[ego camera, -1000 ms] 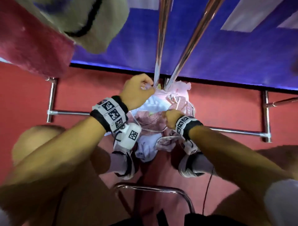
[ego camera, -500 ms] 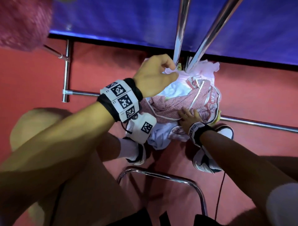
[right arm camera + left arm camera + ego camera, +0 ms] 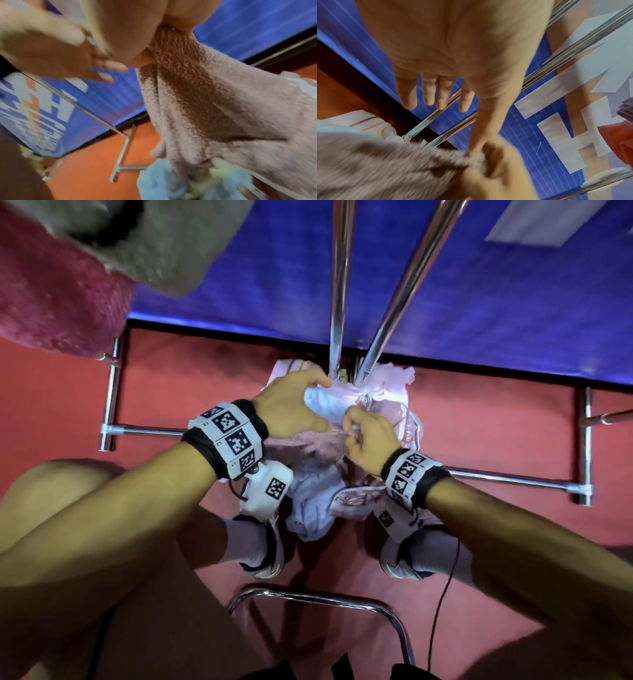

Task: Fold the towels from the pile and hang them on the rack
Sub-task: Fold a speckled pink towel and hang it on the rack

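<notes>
The towel pile [image 3: 310, 511] lies on the red floor at the foot of the rack's two steel poles [image 3: 339, 285]. My right hand [image 3: 366, 440] grips a bunched edge of a fuzzy pink towel [image 3: 223, 108] and lifts it off the pile. My left hand [image 3: 294, 405] hovers over the pile's top by a white towel [image 3: 325, 405]. Its fingers [image 3: 436, 94] are straight, and the thumb reaches down to the pink towel [image 3: 385, 169] beside my right hand [image 3: 496, 169]. A dark pink towel [image 3: 51, 302] and a beige one [image 3: 164, 244] hang at the top left.
The rack's base bars [image 3: 507, 479] cross the floor left and right of the pile. A blue printed board [image 3: 479, 320] stands behind. My shoes [image 3: 263, 546] flank the pile's near side, a chrome tube [image 3: 325, 601] curves below them, and a black cable [image 3: 442, 594] trails down.
My right hand came up from low on the pile to beside my left hand, with the pink towel's edge in its grip. The left hand stayed at the pile's top.
</notes>
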Motion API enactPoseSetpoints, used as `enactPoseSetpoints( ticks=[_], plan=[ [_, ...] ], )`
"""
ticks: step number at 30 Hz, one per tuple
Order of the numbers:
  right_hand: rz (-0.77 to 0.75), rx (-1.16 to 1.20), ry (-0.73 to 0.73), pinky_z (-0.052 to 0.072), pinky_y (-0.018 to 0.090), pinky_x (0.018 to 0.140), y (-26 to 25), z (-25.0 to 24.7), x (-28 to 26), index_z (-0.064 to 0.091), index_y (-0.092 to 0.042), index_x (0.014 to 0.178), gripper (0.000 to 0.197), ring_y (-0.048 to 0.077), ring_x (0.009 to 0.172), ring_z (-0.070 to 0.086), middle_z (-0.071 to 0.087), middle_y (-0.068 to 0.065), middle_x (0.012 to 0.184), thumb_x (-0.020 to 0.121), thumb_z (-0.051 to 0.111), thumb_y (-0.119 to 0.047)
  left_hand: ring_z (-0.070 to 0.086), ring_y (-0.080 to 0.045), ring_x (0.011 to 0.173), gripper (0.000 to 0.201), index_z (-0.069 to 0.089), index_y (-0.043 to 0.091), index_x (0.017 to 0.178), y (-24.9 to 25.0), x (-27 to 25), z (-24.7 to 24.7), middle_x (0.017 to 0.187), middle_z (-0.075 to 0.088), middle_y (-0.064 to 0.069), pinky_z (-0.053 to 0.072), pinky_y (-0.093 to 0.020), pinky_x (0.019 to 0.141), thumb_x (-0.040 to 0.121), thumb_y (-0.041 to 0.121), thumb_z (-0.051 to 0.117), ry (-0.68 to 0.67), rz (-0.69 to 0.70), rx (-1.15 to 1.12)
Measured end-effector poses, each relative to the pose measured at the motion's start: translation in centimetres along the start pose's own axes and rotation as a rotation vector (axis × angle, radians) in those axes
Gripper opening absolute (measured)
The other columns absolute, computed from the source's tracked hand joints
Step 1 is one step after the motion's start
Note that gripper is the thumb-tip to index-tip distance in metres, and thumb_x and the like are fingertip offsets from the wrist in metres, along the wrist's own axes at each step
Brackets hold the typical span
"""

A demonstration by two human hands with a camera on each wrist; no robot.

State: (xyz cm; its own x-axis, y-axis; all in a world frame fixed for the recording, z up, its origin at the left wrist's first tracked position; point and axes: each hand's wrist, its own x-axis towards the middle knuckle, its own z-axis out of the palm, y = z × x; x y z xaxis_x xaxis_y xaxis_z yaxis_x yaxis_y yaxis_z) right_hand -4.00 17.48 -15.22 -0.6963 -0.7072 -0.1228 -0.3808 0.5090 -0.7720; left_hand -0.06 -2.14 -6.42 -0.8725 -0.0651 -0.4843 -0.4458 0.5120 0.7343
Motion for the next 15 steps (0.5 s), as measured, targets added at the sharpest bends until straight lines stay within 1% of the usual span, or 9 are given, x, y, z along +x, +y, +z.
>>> enactPoseSetpoints(
  ticks=[2,3,4,5,7,8,10,12,15],
  plan=[
    [-0.049,0.063,0.087,0.041,0.03,0.059,-3.0,-2.3,0.0,0.052,-0.019,0.083,0.027,0.024,0.064,0.046,0.053,0.001,0.069,0.065,0.049,0.002,0.062,-0.014,0.096,0.089,0.049,0.017,0.139,-0.2,-0.3,0.3,0.118,0.062,-0.002,0.046,-0.016,0.077,0.058,0.015,0.088,-0.093,-0.026,-0.015],
    [-0.078,0.095,0.11,0.039,0.028,0.058,-4.4,-3.4,-0.1,0.053,-0.019,0.084,0.029,0.02,0.063,0.046,0.055,0.0,0.069,0.064,0.049,0.002,0.063,-0.011,0.092,0.091,0.05,0.019,0.138,-0.2,-0.4,0.5,0.12,0.063,-0.002,0.048,-0.016,0.074,0.056,0.016,0.088,-0.143,-0.037,-0.05],
    [-0.104,0.123,0.12,0.036,0.025,0.057,-5.6,-4.4,-0.4,0.055,-0.019,0.086,0.031,0.014,0.059,0.044,0.055,-0.007,0.068,0.064,0.05,0.004,0.063,-0.009,0.086,0.082,0.054,0.019,0.133,0.0,-0.7,0.8,0.117,0.065,-0.002,0.05,-0.018,0.071,0.057,0.013,0.086,-0.191,-0.013,-0.062],
    [-0.125,0.135,0.12,0.034,0.022,0.054,-6.6,-5.5,-0.9,0.055,-0.019,0.088,0.034,0.006,0.055,0.04,0.052,-0.012,0.064,0.065,0.051,0.006,0.061,-0.01,0.083,0.063,0.061,0.018,0.119,0.2,-0.9,1.0,0.11,0.068,-0.004,0.052,-0.022,0.073,0.061,0.009,0.085,-0.22,0.015,-0.027],
    [-0.149,0.149,0.095,0.027,0.017,0.048,-8.0,-7.2,-2.0,0.054,-0.021,0.092,0.037,0.005,0.048,0.033,0.043,-0.015,0.055,0.066,0.051,0.004,0.054,-0.015,0.075,0.025,0.062,0.016,0.082,1.0,-1.3,1.3,0.083,0.064,-0.008,0.05,-0.033,0.074,0.068,0.009,0.081,-0.228,0.035,0.056],
    [-0.155,0.129,0.087,0.026,0.02,0.046,-8.5,-8.1,-2.7,0.055,-0.02,0.095,0.037,0.007,0.047,0.029,0.039,-0.014,0.053,0.066,0.051,0.002,0.047,-0.016,0.068,0.026,0.055,0.016,0.067,1.5,-1.5,1.3,0.07,0.054,-0.006,0.044,-0.031,0.068,0.071,0.008,0.079,-0.228,0.048,0.085],
    [-0.159,0.051,0.094,0.026,0.025,0.047,-8.9,-9.7,-4.0,0.058,-0.017,0.101,0.039,0.009,0.046,0.026,0.03,-0.01,0.05,0.067,0.054,0.001,0.037,-0.016,0.061,0.041,0.041,0.016,0.053,2.8,-1.9,1.6,0.06,0.038,-0.002,0.033,-0.027,0.061,0.073,0.01,0.076,-0.192,0.085,0.094],
    [-0.13,-0.039,0.133,0.03,0.024,0.049,-8.8,-10.9,-5.1,0.054,-0.028,0.106,0.051,0.009,0.044,0.03,0.028,-0.01,0.049,0.068,0.059,0.004,0.033,-0.012,0.055,0.047,0.036,0.019,0.049,4.0,-2.5,1.6,0.054,0.033,0.002,0.028,-0.027,0.057,0.074,0.008,0.074,-0.141,0.132,0.069],
    [-0.082,-0.146,0.195,0.044,0.031,0.059,-8.6,-12.4,-6.6,0.049,-0.037,0.11,0.054,0.009,0.047,0.038,0.044,-0.007,0.053,0.072,0.068,-0.004,0.025,-0.009,0.051,0.05,0.027,0.023,0.05,5.1,-3.8,1.9,0.054,0.026,0.002,0.022,-0.027,0.052,0.068,0.01,0.072,-0.072,0.279,0.003]
  ],
)
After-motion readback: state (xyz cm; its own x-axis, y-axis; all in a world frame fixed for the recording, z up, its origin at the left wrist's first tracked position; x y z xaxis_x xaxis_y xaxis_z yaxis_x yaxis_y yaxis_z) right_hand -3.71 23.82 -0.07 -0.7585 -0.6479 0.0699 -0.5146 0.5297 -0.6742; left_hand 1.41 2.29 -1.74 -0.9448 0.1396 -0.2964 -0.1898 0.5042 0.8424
